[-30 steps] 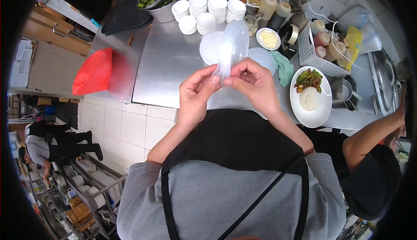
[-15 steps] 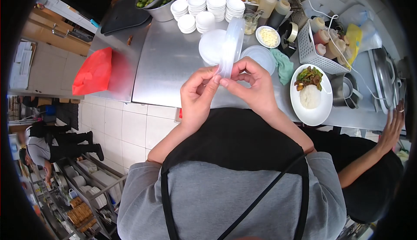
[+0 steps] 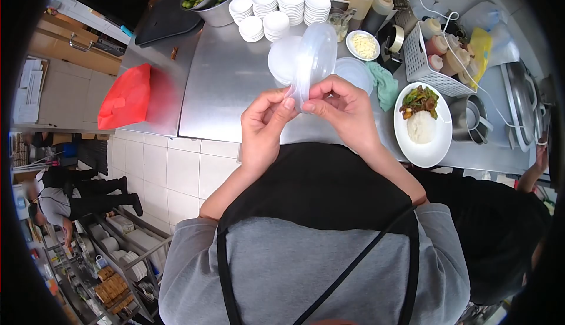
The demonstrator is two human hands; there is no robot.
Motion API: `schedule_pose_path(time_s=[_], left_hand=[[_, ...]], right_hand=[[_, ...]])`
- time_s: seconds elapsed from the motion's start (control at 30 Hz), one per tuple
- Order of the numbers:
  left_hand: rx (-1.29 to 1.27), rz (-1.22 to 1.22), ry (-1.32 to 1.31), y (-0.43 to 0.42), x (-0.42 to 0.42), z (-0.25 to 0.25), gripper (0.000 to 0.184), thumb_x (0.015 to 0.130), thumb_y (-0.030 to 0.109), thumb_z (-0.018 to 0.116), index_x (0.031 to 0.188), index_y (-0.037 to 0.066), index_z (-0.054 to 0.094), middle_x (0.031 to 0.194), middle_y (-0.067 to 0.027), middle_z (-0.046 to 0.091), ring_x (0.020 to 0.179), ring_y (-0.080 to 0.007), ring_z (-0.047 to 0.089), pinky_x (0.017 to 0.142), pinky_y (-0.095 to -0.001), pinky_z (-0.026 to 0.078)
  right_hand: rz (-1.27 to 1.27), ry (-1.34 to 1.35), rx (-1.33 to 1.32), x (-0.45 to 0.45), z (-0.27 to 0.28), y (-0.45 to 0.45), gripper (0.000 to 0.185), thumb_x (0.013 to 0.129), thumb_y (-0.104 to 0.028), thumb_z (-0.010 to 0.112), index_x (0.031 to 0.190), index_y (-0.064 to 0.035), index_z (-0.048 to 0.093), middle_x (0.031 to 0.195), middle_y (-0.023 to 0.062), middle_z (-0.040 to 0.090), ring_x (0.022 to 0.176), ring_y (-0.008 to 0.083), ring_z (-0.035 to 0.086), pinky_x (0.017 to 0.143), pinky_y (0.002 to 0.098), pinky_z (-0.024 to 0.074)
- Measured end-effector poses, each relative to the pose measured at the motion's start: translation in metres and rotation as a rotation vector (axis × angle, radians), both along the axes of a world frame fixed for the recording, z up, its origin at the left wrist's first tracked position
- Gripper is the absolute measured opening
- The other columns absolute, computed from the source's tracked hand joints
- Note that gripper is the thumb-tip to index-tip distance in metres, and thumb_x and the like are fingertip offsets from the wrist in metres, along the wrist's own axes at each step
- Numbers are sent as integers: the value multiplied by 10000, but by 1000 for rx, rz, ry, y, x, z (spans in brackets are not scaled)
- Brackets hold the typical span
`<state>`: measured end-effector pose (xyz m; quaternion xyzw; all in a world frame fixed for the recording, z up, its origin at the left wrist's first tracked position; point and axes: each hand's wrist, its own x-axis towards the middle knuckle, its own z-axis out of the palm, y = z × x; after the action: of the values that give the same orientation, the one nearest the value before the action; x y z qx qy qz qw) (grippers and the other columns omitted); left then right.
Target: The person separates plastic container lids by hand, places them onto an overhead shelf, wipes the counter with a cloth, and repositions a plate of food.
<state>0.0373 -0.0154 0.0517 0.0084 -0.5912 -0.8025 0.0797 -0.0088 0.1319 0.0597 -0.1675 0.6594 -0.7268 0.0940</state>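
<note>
Between my two hands, above the counter's near edge, stand translucent round plastic lids (image 3: 321, 51), held on edge and pressed together at the bottom. My left hand (image 3: 266, 119) pinches their lower rim between thumb and fingers. From the other side, my right hand (image 3: 344, 110) grips the same rim, thumb in front. How many lids are there I cannot tell. Behind them, a pale round lid or container (image 3: 282, 63) lies on the steel counter (image 3: 226, 83). Another clear round lid (image 3: 356, 73) rests beside my right hand.
Stacked white saucers (image 3: 291, 1) stand at the back. A plate of rice and stir-fry (image 3: 424, 126) sits at right, near a green cloth (image 3: 384, 86) and a basket of bottles (image 3: 438, 66). A red plastic bag (image 3: 125, 96) lies left. Co-workers stand left and right.
The lids have turned, showing more of a round face to the right, and my hands have shifted slightly left. At right, the co-worker's arm has drawn away toward the frame's edge.
</note>
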Motion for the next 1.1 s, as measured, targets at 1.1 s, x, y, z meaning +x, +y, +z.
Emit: schedule_pose_path(time_s=[1.1], left_hand=[[-535,227,227,6,-34,-42,53,836,-4,532,881,-29,544,855,-73,590,737,-92,585,614,-197,466]], right_hand=[[-307,630,260,-16,-45,-24,122,721,0,571,818,-12,498,789,127,527,695,305,532,603,360,438]])
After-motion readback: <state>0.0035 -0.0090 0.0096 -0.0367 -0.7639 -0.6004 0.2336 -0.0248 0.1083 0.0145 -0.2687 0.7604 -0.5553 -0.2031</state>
